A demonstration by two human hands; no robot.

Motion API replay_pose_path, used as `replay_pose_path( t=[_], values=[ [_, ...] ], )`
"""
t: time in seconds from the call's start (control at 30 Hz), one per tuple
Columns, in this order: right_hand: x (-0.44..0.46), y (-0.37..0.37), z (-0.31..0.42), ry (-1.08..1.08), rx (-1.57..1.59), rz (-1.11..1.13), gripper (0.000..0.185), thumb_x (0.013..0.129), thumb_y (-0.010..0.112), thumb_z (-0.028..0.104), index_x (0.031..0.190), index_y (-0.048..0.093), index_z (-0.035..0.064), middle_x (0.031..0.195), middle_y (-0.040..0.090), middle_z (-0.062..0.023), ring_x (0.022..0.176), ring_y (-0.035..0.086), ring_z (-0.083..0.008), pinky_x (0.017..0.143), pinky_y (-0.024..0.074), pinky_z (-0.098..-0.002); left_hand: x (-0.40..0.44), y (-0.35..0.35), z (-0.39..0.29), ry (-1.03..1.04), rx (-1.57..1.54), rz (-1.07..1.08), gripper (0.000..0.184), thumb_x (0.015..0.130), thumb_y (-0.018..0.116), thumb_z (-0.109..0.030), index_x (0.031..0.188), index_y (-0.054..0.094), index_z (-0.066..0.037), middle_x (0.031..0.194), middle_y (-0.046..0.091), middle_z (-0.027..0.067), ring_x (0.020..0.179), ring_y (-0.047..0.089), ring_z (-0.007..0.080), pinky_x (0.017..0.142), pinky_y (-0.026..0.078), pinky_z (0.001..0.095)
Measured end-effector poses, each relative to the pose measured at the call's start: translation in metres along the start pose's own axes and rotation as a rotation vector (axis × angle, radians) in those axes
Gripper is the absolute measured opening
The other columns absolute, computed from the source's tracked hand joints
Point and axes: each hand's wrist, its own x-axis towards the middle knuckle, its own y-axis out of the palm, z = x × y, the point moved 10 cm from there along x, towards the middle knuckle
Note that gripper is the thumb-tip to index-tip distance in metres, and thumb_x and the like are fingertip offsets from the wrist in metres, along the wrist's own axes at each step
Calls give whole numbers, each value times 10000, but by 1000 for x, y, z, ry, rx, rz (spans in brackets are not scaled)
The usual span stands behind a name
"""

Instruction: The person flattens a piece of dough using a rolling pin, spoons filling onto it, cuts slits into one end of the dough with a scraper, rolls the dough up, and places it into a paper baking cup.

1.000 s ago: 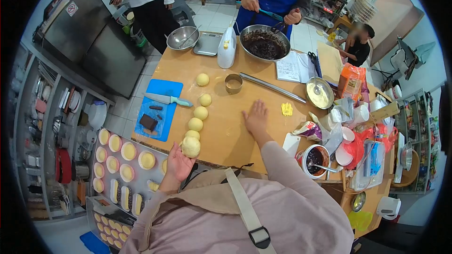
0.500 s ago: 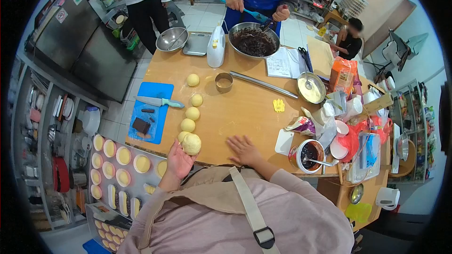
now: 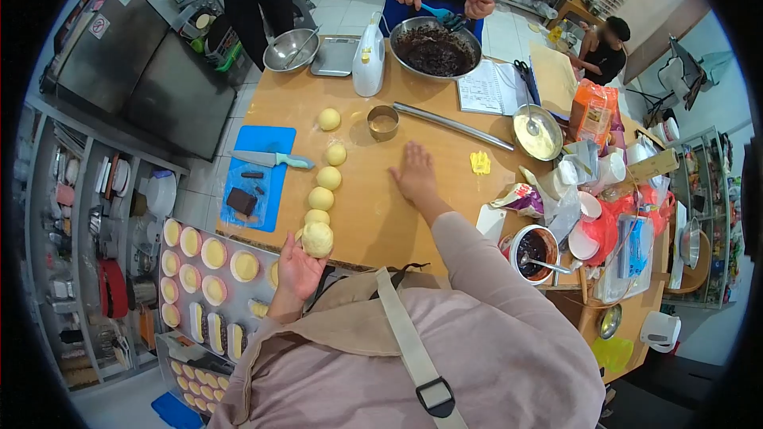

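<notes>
A smooth, pale yellow dough ball (image 3: 318, 239) rests on the fingers of my left hand (image 3: 297, 272), at the table's near edge. Beyond it, a row of smaller dough balls (image 3: 324, 178) runs away from me; the ball I hold partly hides the nearest one. My right hand (image 3: 415, 177) lies palm down on the wooden table (image 3: 362, 210), fingers stretched out, holding nothing. A metal ring cutter (image 3: 383, 123) and a long metal rolling pin (image 3: 453, 126) lie just past it.
Left of the dough row, a knife (image 3: 274, 160) and dark chocolate (image 3: 242, 202) lie on a blue cutting board (image 3: 278, 141). Filled trays (image 3: 230, 286) stand lower left. Across the table, a person in a blue apron stirs a bowl (image 3: 435, 48). Tubs and packets crowd the right side.
My right hand has slid forward across the table, away from my body. My left hand still holds the dough ball near the same place. The view has tilted slightly downward.
</notes>
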Motion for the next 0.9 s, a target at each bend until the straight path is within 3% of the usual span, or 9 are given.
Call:
replay_pose_path(
  t=[0.2, 0.33, 0.43, 0.53, 0.63, 0.9],
  values=[
    [-71, 17, 105, -506, -53, 144, 771, 973, 354, 563, 1532, 185, 60, 1601, 190, -93, 1479, 156, -263, 1197, 106, -458, -1, 1, 3, -1, -30, -11, 544, 1005, 427, -456, 1358, 437, -42, 1377, 514, 128, 1281, 492, 261, 1077, 397, 449],
    [-146, 15, 97, -772, -7, 154, 733, 964, 369, 569, 1535, 225, 133, 1591, 241, -39, 1471, 192, -251, 1191, 126, -475, 7, 12, 6, -9, -6, -9, 560, 1002, 425, -472, 1360, 432, -41, 1376, 511, 125, 1283, 488, 261, 1075, 401, 445],
    [-163, 13, 51, -703, -46, 219, 701, 966, 380, 550, 1529, 252, 153, 1584, 262, -16, 1466, 213, -248, 1186, 144, -489, 15, 11, 6, -19, 6, 3, 583, 998, 417, -491, 1359, 434, -32, 1375, 516, 132, 1282, 495, 267, 1072, 409, 448],
    [-139, -3, 4, -405, -91, 196, 688, 982, 365, 521, 1535, 221, 139, 1590, 242, -49, 1474, 188, -256, 1195, 114, -480, 18, 9, 5, -29, -8, 19, 575, 1001, 414, -484, 1353, 438, -29, 1372, 519, 135, 1279, 498, 271, 1074, 409, 455],
    [-89, -17, -37, -152, -60, 22, 694, 977, 386, 513, 1530, 235, 122, 1587, 246, -57, 1467, 208, -260, 1186, 149, -489, 15, 7, 0, -18, -12, 2, 578, 1002, 415, -480, 1355, 434, -23, 1375, 514, 142, 1281, 495, 273, 1075, 409, 460],
    [20, -8, -35, 240, -44, -1, 747, 997, 314, 516, 1521, 169, 3, 1605, 157, -127, 1487, 113, -288, 1201, 93, -449, -4, -15, -8, 26, -51, -45, 595, 1003, 412, -480, 1360, 416, -4, 1391, 492, 156, 1287, 485, 287, 1079, 407, 462]
  ],
)
